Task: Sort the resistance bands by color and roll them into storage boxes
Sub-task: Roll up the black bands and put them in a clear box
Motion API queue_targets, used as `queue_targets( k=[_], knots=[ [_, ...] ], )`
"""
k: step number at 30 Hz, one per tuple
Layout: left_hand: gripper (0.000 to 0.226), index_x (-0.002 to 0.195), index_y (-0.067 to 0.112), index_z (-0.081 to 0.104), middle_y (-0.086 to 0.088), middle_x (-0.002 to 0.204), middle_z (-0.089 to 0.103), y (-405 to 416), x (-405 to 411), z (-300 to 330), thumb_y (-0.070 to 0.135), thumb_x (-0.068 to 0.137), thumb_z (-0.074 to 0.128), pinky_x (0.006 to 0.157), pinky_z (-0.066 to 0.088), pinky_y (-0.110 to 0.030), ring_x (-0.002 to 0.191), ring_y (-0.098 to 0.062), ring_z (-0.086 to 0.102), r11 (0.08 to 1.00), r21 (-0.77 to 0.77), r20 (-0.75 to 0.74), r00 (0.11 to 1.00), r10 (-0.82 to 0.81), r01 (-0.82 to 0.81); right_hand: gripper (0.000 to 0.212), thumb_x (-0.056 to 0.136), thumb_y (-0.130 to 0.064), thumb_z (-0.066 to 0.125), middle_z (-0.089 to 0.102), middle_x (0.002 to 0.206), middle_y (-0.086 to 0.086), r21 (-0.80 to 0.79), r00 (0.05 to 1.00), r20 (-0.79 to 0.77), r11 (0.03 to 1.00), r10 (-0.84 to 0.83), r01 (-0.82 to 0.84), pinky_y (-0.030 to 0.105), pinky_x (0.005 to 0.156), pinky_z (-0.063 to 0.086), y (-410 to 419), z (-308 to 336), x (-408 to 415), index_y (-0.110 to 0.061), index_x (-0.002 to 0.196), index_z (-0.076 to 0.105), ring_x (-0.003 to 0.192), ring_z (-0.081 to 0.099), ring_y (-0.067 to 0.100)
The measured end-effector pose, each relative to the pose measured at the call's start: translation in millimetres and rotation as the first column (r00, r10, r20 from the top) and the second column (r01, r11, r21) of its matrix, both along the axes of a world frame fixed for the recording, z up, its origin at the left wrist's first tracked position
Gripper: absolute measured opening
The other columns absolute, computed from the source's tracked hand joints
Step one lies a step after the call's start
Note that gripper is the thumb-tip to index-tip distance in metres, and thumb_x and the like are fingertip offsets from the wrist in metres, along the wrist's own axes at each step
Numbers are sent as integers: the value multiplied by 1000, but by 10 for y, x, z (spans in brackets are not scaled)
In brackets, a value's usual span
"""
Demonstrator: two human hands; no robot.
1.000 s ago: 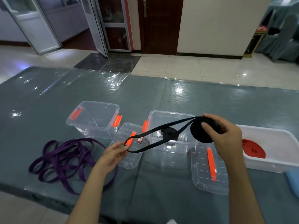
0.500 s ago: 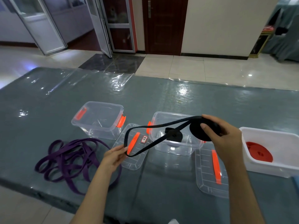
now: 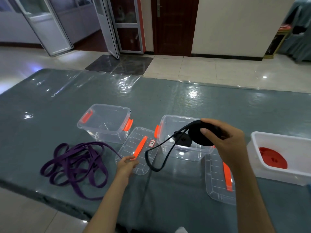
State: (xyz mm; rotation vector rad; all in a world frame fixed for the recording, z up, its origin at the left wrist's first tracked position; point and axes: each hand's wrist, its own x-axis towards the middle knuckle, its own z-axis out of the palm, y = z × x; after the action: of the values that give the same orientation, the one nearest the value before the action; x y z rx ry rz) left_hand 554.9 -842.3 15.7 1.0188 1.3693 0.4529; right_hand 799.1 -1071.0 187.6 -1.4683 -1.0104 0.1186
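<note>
On the grey-green table point(image 3: 218, 101), at the left, a purple resistance band point(image 3: 74, 163) lies in a loose tangle of loops. Beyond it stands a clear storage box point(image 3: 106, 123) with orange latches, open. Just right of the tangle, the left hand point(image 3: 127, 164) hovers over a clear lid point(image 3: 139, 148) with an orange handle; its fingers look loosely bent, holding nothing that can be made out. Past the lid stands a second clear box point(image 3: 183, 140), with a small black roll point(image 3: 182, 139) inside. Above this box the right hand point(image 3: 225, 140) grips a rolled black band point(image 3: 202, 133), thumb across its face; the unrolled tail hangs as a loop toward the table between the hands, which are well apart. Another clear lid point(image 3: 220, 179) lies below. At far right a white box point(image 3: 284, 155) holds a rolled red band point(image 3: 272, 158).
</note>
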Motion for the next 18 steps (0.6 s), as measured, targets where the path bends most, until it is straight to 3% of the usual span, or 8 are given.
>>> queue_targets(
  k=[2, 4, 8, 11, 13, 15, 18],
  knots=[
    [28, 110, 9, 69, -16, 111, 74, -39, 55, 199, -7, 88, 74, 78, 54, -35, 96, -29, 68, 987, 154, -37, 999, -32, 37, 35, 88, -21, 79, 78, 111, -22, -17, 999, 16, 999, 32, -32, 14, 89, 56, 26, 25, -13, -43, 116, 76, 104, 75, 5],
    [24, 105, 19, 69, 0, 109, 73, -84, 160, 497, -1, 92, 74, 90, 60, -42, 107, -25, 70, 936, 331, -29, 992, -119, 122, 34, 88, -15, 81, 79, 110, -20, -60, 998, 42, 997, 52, -50, 15, 90, 56, 56, 33, -24, -35, 115, 78, 103, 75, 6],
    [13, 110, 32, 73, 18, 110, 76, -211, 452, 1214, 25, 99, 72, 93, 57, -17, 108, 1, 70, 696, 655, 62, 897, -437, 294, 31, 89, -9, 81, 80, 110, -16, -137, 992, 57, 985, 111, -102, 19, 91, 58, 96, 21, -44, -24, 116, 80, 103, 76, 7],
    [32, 127, 35, 73, 18, 126, 74, -350, 638, 1581, 45, 96, 70, 107, 51, -23, 124, -3, 66, 558, 675, 77, 706, -704, 483, 32, 89, -14, 80, 80, 111, -14, -159, 987, 80, 980, 136, -122, 22, 91, 59, 109, 56, -35, -26, 119, 78, 104, 76, 9],
    [34, 127, 32, 74, 13, 123, 76, -412, 736, 1675, 40, 94, 77, 106, 52, -24, 122, -7, 69, 504, 679, 84, 626, -776, 534, 32, 88, -19, 80, 80, 111, -14, -160, 987, 58, 977, 150, -139, 25, 92, 59, 107, 87, -23, -32, 118, 77, 104, 76, 11],
    [27, 119, 25, 78, 7, 114, 80, -430, 802, 1703, 25, 92, 82, 100, 55, -23, 112, -13, 74, 470, 708, 86, 597, -798, 527, 32, 87, -24, 79, 80, 111, -15, -165, 986, 48, 975, 159, -149, 27, 92, 60, 100, 115, -13, -35, 117, 77, 103, 76, 11],
    [20, 107, 19, 81, -3, 103, 82, -418, 828, 1718, 11, 89, 84, 93, 59, -29, 101, -20, 78, 528, 688, 189, 580, -792, 498, 33, 86, -27, 80, 80, 112, -13, -159, 983, 17, 971, 182, -177, 29, 93, 60, 90, 122, -1, -35, 118, 78, 106, 76, 14]
  ],
)
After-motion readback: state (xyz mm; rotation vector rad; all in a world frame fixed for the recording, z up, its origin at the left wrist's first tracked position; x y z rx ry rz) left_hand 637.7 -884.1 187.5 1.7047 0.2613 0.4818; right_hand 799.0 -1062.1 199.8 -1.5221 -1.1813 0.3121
